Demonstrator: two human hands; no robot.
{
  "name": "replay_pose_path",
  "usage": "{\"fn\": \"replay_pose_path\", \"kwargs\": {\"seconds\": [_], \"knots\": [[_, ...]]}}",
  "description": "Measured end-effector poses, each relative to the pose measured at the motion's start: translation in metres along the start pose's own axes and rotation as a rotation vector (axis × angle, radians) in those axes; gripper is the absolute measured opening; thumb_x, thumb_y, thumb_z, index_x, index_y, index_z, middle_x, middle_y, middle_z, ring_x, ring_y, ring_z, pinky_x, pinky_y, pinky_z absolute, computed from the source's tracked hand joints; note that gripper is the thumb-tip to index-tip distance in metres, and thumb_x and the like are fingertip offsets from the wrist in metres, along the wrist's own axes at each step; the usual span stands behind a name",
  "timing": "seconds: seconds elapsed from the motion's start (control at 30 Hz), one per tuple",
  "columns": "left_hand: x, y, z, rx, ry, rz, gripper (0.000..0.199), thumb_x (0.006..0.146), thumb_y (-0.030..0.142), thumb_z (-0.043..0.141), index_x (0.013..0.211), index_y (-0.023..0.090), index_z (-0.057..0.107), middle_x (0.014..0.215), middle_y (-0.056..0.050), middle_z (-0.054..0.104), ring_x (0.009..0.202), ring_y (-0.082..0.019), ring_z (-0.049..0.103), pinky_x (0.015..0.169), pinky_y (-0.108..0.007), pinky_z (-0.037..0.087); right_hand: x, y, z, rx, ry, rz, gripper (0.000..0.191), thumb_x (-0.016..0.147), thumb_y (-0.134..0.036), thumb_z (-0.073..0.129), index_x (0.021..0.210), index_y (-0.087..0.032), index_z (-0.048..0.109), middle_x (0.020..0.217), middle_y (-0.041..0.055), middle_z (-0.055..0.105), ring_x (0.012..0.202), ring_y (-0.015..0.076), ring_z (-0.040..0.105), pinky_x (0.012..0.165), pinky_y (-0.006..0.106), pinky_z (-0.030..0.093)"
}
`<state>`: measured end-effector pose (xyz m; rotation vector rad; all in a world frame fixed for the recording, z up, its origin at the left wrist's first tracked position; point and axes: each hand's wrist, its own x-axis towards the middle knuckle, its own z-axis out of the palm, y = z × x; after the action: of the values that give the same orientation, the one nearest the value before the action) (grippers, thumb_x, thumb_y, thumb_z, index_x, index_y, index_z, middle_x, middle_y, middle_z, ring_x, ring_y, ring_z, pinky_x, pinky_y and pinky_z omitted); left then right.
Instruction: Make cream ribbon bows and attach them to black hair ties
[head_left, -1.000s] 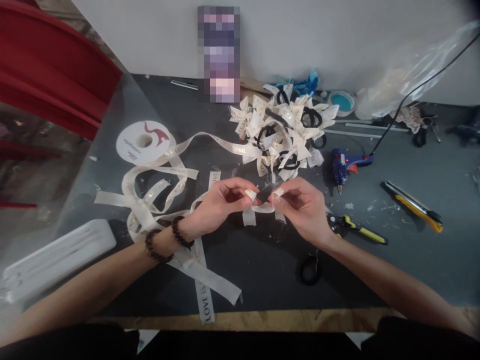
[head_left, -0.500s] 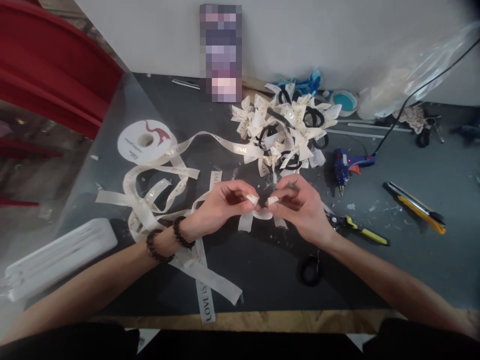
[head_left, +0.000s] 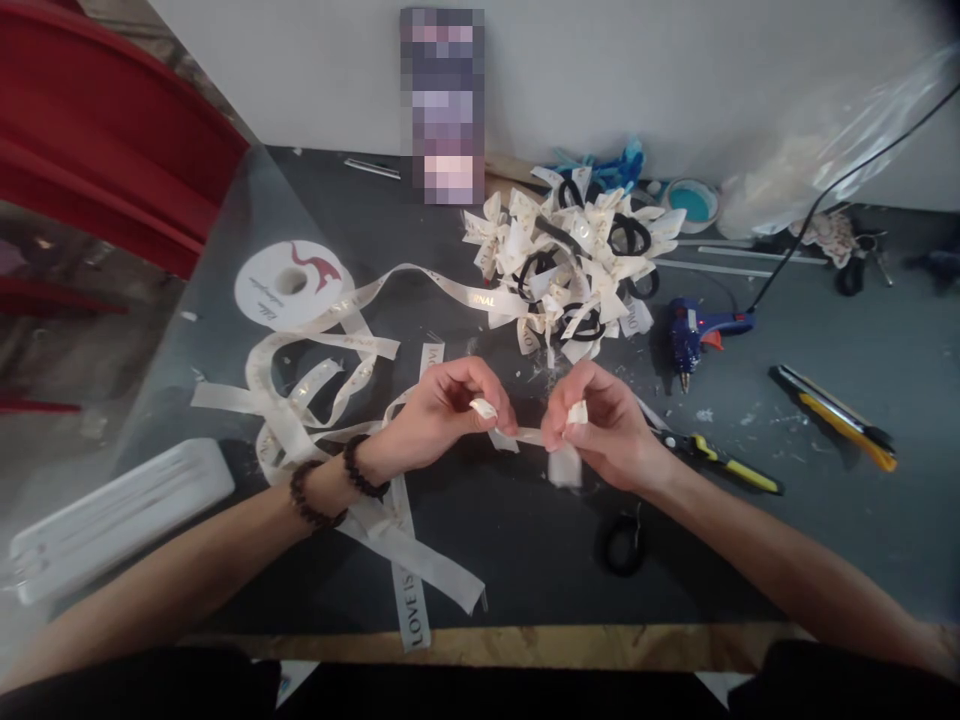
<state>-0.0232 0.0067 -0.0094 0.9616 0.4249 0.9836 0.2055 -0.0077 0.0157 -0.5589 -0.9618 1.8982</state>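
Between my hands a short white ribbon [head_left: 565,467] is stretched, its loose ends hanging below the fingers. My left hand [head_left: 457,400] pinches one part of it, with a small folded tip showing above the thumb. Another part is pinched in my right hand [head_left: 600,420], where a second tip sticks up between thumb and fingers. Just beyond my hands lies a pile of white ribbon bows [head_left: 517,245] with black hair ties [head_left: 630,236] among them. Long printed ribbon [head_left: 281,400] trails loosely by my left forearm from a spool [head_left: 259,285].
On the right lie a blue glue gun [head_left: 690,335] with its cord, a yellow utility knife [head_left: 840,420] and yellow-handled scissors [head_left: 731,468]. A black hair tie [head_left: 624,545] sits near my right forearm. At left is a white case [head_left: 124,520]; a red chair [head_left: 97,120] stands beyond.
My hands have moved slightly apart and the ribbon between them is now pulled straighter. The right hand has shifted a little down, and its ribbon end now hangs beneath it.
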Motion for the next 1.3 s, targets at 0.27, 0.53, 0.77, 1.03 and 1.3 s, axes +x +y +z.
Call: {"fn": "replay_pose_path", "kwargs": {"seconds": [0.27, 0.53, 0.77, 1.03, 1.3], "knots": [[0.0, 0.008, -0.002, 0.074, -0.037, -0.11, 0.013, 0.087, 0.012, 0.087, 0.089, 0.015, 0.075, 0.082, -0.003, 0.079, 0.073, -0.011, 0.076, 0.07, -0.019, 0.061, -0.002, 0.003, 0.0, -0.19, 0.043, 0.066, 0.017, 0.084, -0.018, 0.09, 0.095, -0.023, 0.077, 0.078, -0.0023, 0.077, 0.067, 0.0113, 0.076, 0.065, 0.023, 0.062], [0.0, 0.013, 0.007, 0.15, -0.075, -0.239, 0.043, 0.083, 0.009, 0.089, 0.119, 0.018, 0.067, 0.085, -0.001, 0.082, 0.082, -0.012, 0.081, 0.079, -0.019, 0.064, -0.006, -0.001, 0.011, -0.431, 0.242, 0.122, 0.034, 0.079, -0.022, 0.092, 0.098, -0.024, 0.064, 0.08, -0.0015, 0.082, 0.068, 0.0143, 0.079, 0.066, 0.023, 0.063], [-0.003, 0.01, 0.006, 0.388, -0.135, -0.158, 0.041, 0.087, 0.016, 0.088, 0.122, 0.016, 0.066, 0.092, -0.006, 0.084, 0.093, -0.017, 0.083, 0.084, -0.022, 0.062, -0.016, 0.004, 0.012, -0.84, 0.298, -0.038, 0.027, 0.084, -0.03, 0.09, 0.1, -0.026, 0.068, 0.086, 0.0, 0.085, 0.077, 0.0191, 0.083, 0.067, 0.027, 0.062], [-0.003, 0.013, 0.007, 0.494, -0.132, -0.184, 0.037, 0.087, 0.02, 0.089, 0.113, 0.017, 0.063, 0.092, -0.005, 0.084, 0.091, -0.017, 0.083, 0.08, -0.023, 0.059, -0.018, 0.006, 0.015, -0.973, 0.318, -0.088, 0.032, 0.085, -0.037, 0.089, 0.105, -0.027, 0.067, 0.088, -0.0007, 0.086, 0.076, 0.0198, 0.084, 0.066, 0.028, 0.064], [0.001, 0.013, 0.005, 0.425, -0.17, -0.206, 0.031, 0.085, 0.019, 0.09, 0.102, 0.016, 0.064, 0.091, -0.006, 0.082, 0.089, -0.016, 0.082, 0.081, -0.023, 0.063, -0.013, 0.006, 0.011, -0.789, 0.305, 0.039, 0.043, 0.078, -0.03, 0.095, 0.108, -0.027, 0.063, 0.084, -0.0019, 0.084, 0.071, 0.0189, 0.082, 0.067, 0.028, 0.067]]}}
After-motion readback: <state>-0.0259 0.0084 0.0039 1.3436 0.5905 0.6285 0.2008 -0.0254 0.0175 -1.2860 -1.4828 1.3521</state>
